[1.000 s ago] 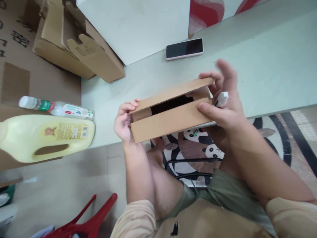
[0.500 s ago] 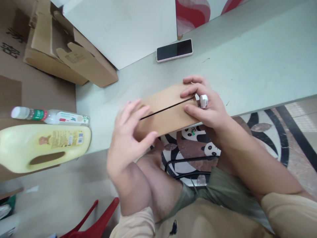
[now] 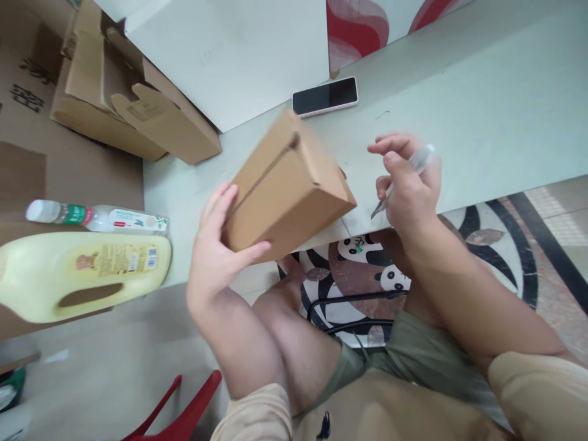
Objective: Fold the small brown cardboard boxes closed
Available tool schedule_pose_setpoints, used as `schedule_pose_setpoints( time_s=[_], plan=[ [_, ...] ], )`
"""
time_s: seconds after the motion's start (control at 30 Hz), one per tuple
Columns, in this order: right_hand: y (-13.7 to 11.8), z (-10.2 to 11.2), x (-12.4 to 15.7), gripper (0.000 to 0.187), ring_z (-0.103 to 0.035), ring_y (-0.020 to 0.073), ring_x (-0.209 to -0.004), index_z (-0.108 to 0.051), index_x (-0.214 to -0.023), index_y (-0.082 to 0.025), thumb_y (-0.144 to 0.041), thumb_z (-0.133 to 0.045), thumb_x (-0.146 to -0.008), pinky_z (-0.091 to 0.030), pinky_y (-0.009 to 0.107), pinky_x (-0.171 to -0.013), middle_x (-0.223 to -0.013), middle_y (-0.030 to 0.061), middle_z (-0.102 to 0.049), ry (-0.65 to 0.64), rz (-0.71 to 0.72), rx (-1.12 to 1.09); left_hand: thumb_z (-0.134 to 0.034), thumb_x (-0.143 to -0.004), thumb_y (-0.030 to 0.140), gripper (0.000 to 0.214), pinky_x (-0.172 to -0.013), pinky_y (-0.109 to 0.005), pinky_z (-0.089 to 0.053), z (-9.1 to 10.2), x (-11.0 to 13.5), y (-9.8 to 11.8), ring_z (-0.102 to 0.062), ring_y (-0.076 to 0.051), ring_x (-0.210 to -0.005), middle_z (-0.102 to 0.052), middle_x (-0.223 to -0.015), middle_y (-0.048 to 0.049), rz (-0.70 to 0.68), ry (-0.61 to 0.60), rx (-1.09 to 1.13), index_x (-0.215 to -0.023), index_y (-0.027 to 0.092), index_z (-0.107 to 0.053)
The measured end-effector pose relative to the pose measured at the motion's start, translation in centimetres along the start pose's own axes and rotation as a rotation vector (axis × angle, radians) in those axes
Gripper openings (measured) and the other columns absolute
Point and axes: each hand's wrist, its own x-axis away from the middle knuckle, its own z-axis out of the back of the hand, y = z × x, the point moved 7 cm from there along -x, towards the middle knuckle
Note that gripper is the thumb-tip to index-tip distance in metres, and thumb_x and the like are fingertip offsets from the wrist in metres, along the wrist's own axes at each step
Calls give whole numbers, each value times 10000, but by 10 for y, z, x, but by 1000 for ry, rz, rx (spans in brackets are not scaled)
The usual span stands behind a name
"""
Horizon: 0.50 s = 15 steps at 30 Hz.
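A small brown cardboard box (image 3: 287,184), flaps closed, is tilted up off the pale green table (image 3: 482,116). My left hand (image 3: 215,245) grips its near left end, fingers wrapped round the corner. To the right, my right hand (image 3: 407,184) is off the box and pinches a thin pen-like tool (image 3: 404,177) with a clear barrel, tip pointing down-left toward the table edge.
A phone (image 3: 325,97) lies face up behind the box. A white block (image 3: 229,55) and folded cardboard boxes (image 3: 133,116) stand at back left. A yellow jug (image 3: 82,275) and a small bottle (image 3: 96,215) lie at left. A red chair (image 3: 179,416) sits below.
The flaps were shut and pressed flat by both hands. Since then my left hand has lifted and turned the box on end, and my right hand has come away holding the tool.
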Motion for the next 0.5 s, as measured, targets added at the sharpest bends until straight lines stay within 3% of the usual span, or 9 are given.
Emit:
schedule_pose_setpoints(
  time_s=[0.1, 0.17, 0.3, 0.4, 0.5],
  plan=[
    [17, 1, 0, 396, -661, 311, -1155, -632, -1002, -272, -635, -509, -900, -627, 434, -698, -1170, 88, -671, 83, -123, -114, -886, -611, 554, 852, -1253, -545, -306, 15, 6, -38, -422, -379, -1471, -568, -1503, -12, 32, 224, 351, -1391, 367, -599],
    [24, -13, 1, 399, -672, 301, -1159, -640, -968, -257, -625, -501, -897, -626, 457, -779, -1151, 79, -701, -3, -202, -195, -866, -622, 579, 720, -1174, -472, -435, 8, 9, -62, -539, -318, -1383, -649, -1384, -28, 112, 340, 520, -1274, 361, -653],
    [20, -42, 4, 427, -582, 275, -1341, -667, -1055, -271, -624, -506, -876, -465, 526, -1141, -1346, 28, -674, -248, -203, -299, -800, -694, 615, 658, -1040, -425, -540, -37, 4, -86, -628, -291, -1279, -669, -1342, -94, 362, 261, 678, -1243, 293, -631],
    [14, -48, 3, 483, -518, 255, -1416, -663, -1152, -285, -634, -509, -855, -345, 497, -1252, -1397, 10, -651, -312, -139, -334, -739, -752, 641, 629, -1031, -448, -546, -57, -3, -87, -593, -294, -1337, -632, -1415, -88, 421, 233, 724, -1276, 324, -599],
    [11, -46, 5, 536, -403, 250, -1509, -680, -1203, -285, -656, -461, -884, -221, 481, -1313, -1474, -6, -600, -358, -92, -265, -671, -758, 718, 592, -1070, -477, -525, -67, -6, -90, -567, -311, -1365, -659, -1381, -93, 489, 209, 778, -1167, 289, -669]
  ],
)
